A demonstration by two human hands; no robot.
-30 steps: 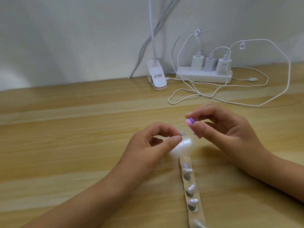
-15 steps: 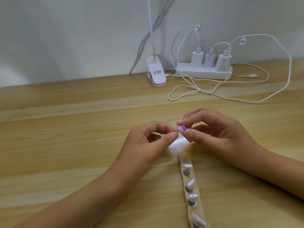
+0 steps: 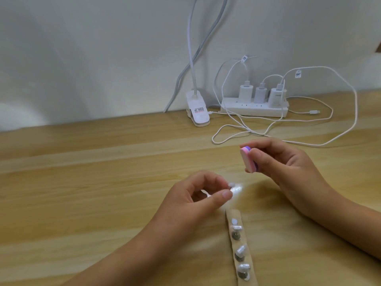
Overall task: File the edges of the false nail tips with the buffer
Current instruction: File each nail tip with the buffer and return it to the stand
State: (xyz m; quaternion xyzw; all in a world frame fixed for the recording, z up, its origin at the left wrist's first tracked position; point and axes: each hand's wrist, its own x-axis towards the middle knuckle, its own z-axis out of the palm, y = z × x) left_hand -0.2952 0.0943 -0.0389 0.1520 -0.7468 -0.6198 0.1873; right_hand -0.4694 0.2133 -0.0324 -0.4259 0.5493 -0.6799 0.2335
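Over the wooden bench [image 3: 82,182], a nail tip [image 3: 293,184] was pinched by the left hand [image 3: 198,201] and a buffer [image 3: 246,159] was gripped by the right hand [image 3: 288,168], apart.

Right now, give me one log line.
left hand pinches nail tip | right hand grips buffer | buffer and nail tip apart | strip on table

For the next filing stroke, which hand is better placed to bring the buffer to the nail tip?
Probably the right. The right hand grips the buffer, apart from and up-right of the nail tip pinched by the left hand.
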